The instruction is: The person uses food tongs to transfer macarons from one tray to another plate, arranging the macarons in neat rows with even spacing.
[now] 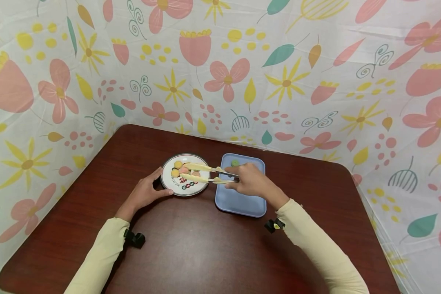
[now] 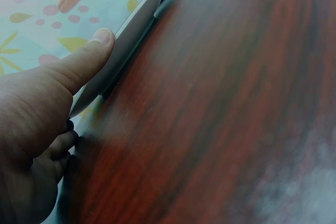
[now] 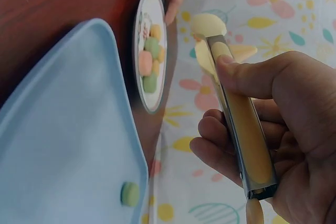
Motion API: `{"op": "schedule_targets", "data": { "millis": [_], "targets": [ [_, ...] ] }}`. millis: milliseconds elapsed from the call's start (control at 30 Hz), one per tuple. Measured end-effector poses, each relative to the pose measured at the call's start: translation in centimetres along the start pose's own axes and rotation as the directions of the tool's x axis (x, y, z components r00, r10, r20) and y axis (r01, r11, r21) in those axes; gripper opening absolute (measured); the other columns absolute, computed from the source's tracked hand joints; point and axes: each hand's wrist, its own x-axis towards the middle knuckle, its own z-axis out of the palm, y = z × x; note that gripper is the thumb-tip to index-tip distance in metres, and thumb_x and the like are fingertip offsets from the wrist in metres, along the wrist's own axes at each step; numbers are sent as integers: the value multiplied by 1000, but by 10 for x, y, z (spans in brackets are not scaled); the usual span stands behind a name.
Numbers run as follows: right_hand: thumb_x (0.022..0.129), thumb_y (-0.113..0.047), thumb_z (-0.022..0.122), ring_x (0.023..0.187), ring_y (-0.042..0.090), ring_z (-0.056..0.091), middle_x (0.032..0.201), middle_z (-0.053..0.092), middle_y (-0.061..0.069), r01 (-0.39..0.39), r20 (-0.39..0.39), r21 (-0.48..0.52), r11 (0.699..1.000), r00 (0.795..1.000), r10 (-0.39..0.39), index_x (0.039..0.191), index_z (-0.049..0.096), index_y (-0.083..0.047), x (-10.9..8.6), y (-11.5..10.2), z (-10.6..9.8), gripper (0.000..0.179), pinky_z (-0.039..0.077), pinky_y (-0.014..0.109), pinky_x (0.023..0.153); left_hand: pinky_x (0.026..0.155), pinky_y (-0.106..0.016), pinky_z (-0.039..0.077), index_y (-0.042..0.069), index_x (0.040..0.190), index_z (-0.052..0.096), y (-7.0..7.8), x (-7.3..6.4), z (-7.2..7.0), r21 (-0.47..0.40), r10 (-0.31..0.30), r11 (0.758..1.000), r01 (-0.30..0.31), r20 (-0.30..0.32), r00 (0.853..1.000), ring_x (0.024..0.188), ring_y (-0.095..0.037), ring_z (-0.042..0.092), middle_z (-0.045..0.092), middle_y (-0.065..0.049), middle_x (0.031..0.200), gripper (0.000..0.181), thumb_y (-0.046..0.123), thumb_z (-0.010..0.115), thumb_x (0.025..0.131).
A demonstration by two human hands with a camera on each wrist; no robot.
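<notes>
My left hand grips the edge of a round white plate, its thumb on the rim and the other fingers round the side. Small yellow, pink and green rounded pieces lie on the plate, beside printed red and green markings. With my right hand I hold a pair of tongs with metal arms and pale yellow ends. The tongs reach left over the plate, their tips spread around the pieces; I cannot tell whether they pinch one.
Right of the plate, beneath my right hand, lies a blue rectangular tray. One green piece sits near its far edge. Both rest on a dark red-brown wooden table, with a flower-patterned cloth hanging behind and at the sides.
</notes>
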Motion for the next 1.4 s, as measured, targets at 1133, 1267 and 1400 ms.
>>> {"op": "schedule_targets", "data": {
  "millis": [1133,1267,1400],
  "targets": [
    [91,-26,80,51,2,45,84,76,5,25,72,19,1000,997,-26,130,70,-1,21,-2,49,47,46,27,61,116,-57,34,7,163,25,0,0,-1,13,22,1000,-22,9,1000,153,-36,27,23,-14,168,116,65,79,78],
    [92,-27,79,51,3,43,76,72,1,13,79,14,1000,997,-15,130,70,-3,22,-3,50,46,45,27,60,117,-57,34,7,163,25,0,0,-1,6,21,1000,-21,7,1000,153,-35,26,23,-14,168,116,65,79,78],
    [92,-27,78,51,4,42,70,68,-2,21,77,14,1000,997,-22,128,71,-4,25,-6,50,43,43,27,59,116,-56,34,7,162,25,-1,-1,-1,-2,27,1000,-27,2,1000,153,-35,26,23,-13,168,116,63,81,78]
  ]
}}
